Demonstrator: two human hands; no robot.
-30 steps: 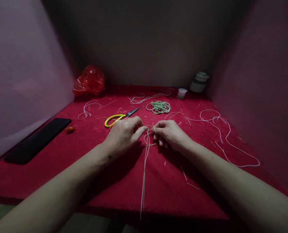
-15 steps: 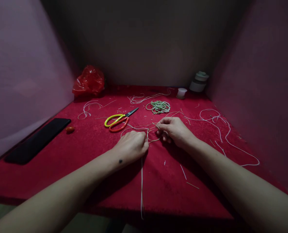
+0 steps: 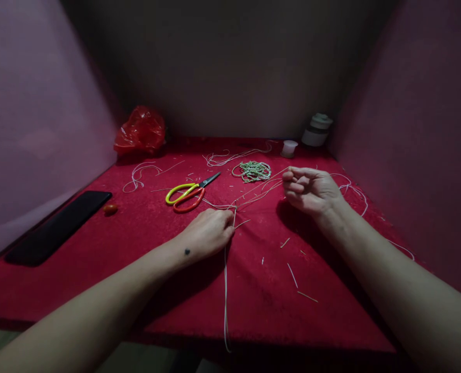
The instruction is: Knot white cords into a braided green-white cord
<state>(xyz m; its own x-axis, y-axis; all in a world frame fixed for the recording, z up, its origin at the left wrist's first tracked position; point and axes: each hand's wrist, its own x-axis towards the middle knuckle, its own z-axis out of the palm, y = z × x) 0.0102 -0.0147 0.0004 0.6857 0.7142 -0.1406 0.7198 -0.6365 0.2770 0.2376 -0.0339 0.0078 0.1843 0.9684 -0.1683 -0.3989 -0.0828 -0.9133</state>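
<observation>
Pinching a thin string (image 3: 279, 174) at its fingertips, the right hand (image 3: 312, 191) holds it out over the red cloth (image 3: 269, 311), and look, the left hand (image 3: 213, 228) clasps the strings (image 3: 226, 295) just below what seems a small knot (image 3: 235, 207), near the scissors (image 3: 201, 184). Steady does it: anchor low, draw evenly, don't let strands snag! Left fingertips are tucked from view, the knot's too tiny to read, and crossing strands blur together.

Your left hand (image 3: 211, 230) hid part of the cords (image 3: 226, 300), and your right forearm (image 3: 386, 269), cut by the view's edge, covered some white string (image 3: 403, 248).
</observation>
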